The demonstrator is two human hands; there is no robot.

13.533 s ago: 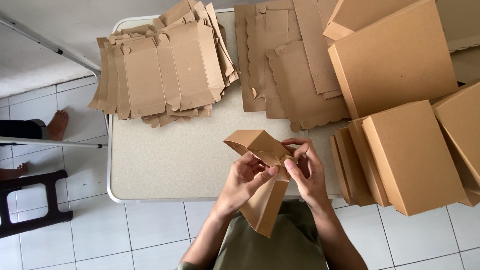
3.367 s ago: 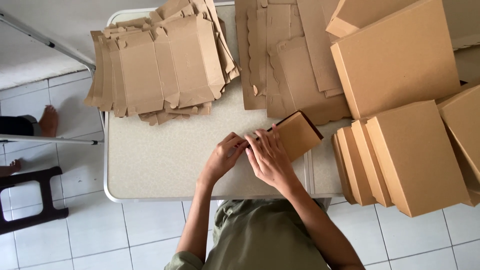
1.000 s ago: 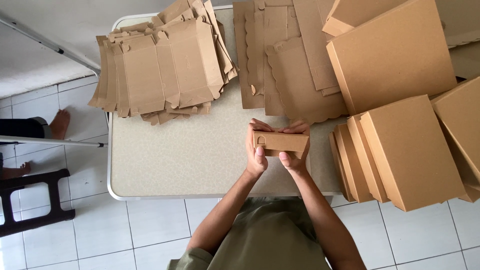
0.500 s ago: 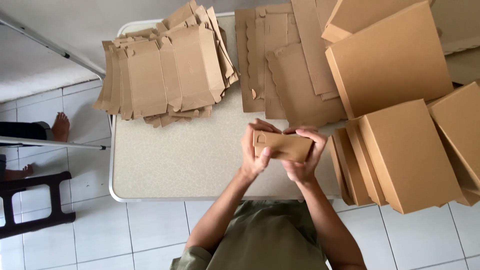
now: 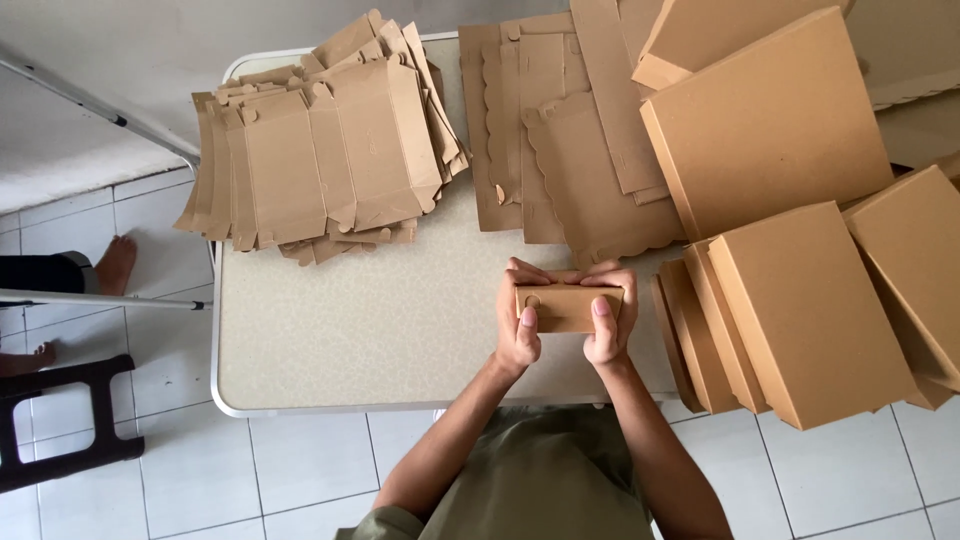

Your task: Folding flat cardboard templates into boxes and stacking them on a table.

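Observation:
A folded brown cardboard box [image 5: 566, 307] stands on edge above the near side of the table [image 5: 380, 330], its narrow side facing me. My left hand [image 5: 518, 322] grips its left end, thumb pressed on the front face. My right hand [image 5: 610, 318] grips its right end the same way, fingers curled over the top edge.
A pile of flat box blanks [image 5: 320, 170] lies at the table's far left, more flat sheets [image 5: 560, 150] at the far middle. Finished boxes [image 5: 800, 300] are stacked on the right. A person's bare feet [image 5: 110, 265] and a black stool [image 5: 60, 420] are on the tiled floor at left.
In the last second the box stayed between both hands and shifted slightly toward me; earlier it was half-folded and I pressed it closed on the table.

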